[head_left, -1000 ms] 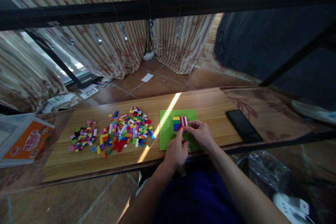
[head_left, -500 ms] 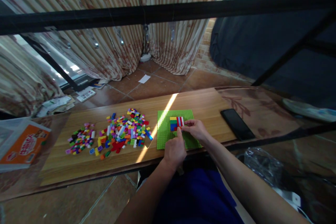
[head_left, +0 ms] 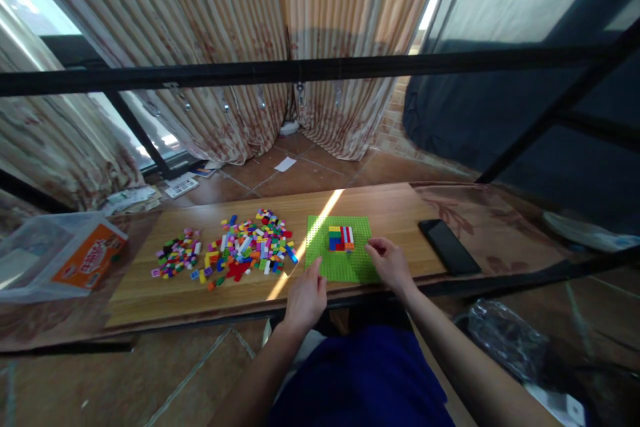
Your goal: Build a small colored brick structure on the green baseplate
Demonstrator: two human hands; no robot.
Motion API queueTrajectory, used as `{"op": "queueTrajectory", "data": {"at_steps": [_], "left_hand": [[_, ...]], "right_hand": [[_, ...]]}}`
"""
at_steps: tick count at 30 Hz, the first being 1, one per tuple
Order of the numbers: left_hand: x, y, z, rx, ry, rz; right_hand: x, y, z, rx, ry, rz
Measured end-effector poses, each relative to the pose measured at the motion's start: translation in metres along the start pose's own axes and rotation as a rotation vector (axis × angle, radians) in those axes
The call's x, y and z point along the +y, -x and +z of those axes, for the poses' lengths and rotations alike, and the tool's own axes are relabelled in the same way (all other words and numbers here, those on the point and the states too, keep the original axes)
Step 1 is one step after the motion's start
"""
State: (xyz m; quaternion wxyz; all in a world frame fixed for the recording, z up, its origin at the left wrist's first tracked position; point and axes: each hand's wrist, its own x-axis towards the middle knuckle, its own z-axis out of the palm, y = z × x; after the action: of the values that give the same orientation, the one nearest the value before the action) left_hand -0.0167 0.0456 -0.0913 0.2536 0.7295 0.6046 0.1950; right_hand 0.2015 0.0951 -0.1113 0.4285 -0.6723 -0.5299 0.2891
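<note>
A small block of toy bricks (head_left: 341, 239) in yellow, blue, red, white and orange stands on the green baseplate (head_left: 345, 273). Left of it, at the plate's lower left, is my left hand (head_left: 306, 295); its index finger points forward, the other fingers are curled, and I see nothing in it. On the other side, my right hand (head_left: 391, 263) hovers over the plate's right edge, fingers bent and slightly apart, no brick visible between them. Neither hand touches the brick block.
Loose bricks of many colours lie in a large pile (head_left: 255, 243) and a smaller pile (head_left: 177, 253) on the wooden board (head_left: 385, 203). A clear plastic box (head_left: 43, 240) with an orange label stands far left. A black phone (head_left: 449, 247) lies right.
Both hands have come away from the brick block, the left one back and to the left, the right one to the right. The camera view has tilted upward a little.
</note>
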Motion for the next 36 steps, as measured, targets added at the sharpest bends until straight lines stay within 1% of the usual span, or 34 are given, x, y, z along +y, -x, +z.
{"op": "queueTrajectory", "data": {"at_steps": [1, 3, 4, 5, 7, 10, 16, 19, 22, 25, 27, 28, 32, 36], "left_hand": [[-0.004, 0.004, 0.000, 0.021, 0.011, 0.002], [-0.009, 0.009, 0.002, 0.065, 0.035, 0.013], [-0.011, 0.012, 0.003, 0.082, 0.045, 0.020], [-0.013, 0.013, 0.003, 0.092, 0.053, 0.025], [-0.015, 0.016, 0.005, 0.090, 0.067, 0.026], [-0.021, 0.020, 0.005, 0.080, 0.092, 0.018], [-0.033, 0.025, 0.000, 0.124, 0.147, 0.003], [-0.038, 0.028, -0.003, 0.140, 0.157, -0.030], [-0.045, 0.031, -0.008, 0.161, 0.175, -0.087], [-0.056, 0.034, -0.016, 0.198, 0.195, -0.140], [-0.064, 0.035, -0.022, 0.232, 0.196, -0.181], [-0.069, 0.034, -0.025, 0.245, 0.187, -0.212], [-0.083, 0.032, -0.035, 0.275, 0.142, -0.322], [-0.088, 0.029, -0.041, 0.308, 0.119, -0.317]], "right_hand": [[0.004, 0.009, 0.000, 0.013, 0.040, -0.043], [0.011, 0.028, 0.004, 0.029, 0.237, -0.272], [0.014, 0.036, 0.007, 0.033, 0.315, -0.354], [0.018, 0.044, 0.010, 0.035, 0.380, -0.415], [0.024, 0.053, 0.013, 0.028, 0.461, -0.490], [0.032, 0.052, 0.010, -0.004, 0.497, -0.532], [0.039, 0.027, -0.010, -0.139, 0.445, -0.559], [0.040, 0.022, -0.015, -0.164, 0.447, -0.559], [0.040, 0.024, -0.015, -0.157, 0.450, -0.539], [0.032, 0.029, -0.010, -0.076, 0.440, -0.522], [0.021, 0.036, -0.002, -0.032, 0.420, -0.538], [0.014, 0.040, 0.003, -0.034, 0.404, -0.554], [-0.019, 0.055, 0.032, -0.197, 0.308, -0.619], [-0.042, 0.061, 0.065, -0.284, 0.281, -0.622]]}}
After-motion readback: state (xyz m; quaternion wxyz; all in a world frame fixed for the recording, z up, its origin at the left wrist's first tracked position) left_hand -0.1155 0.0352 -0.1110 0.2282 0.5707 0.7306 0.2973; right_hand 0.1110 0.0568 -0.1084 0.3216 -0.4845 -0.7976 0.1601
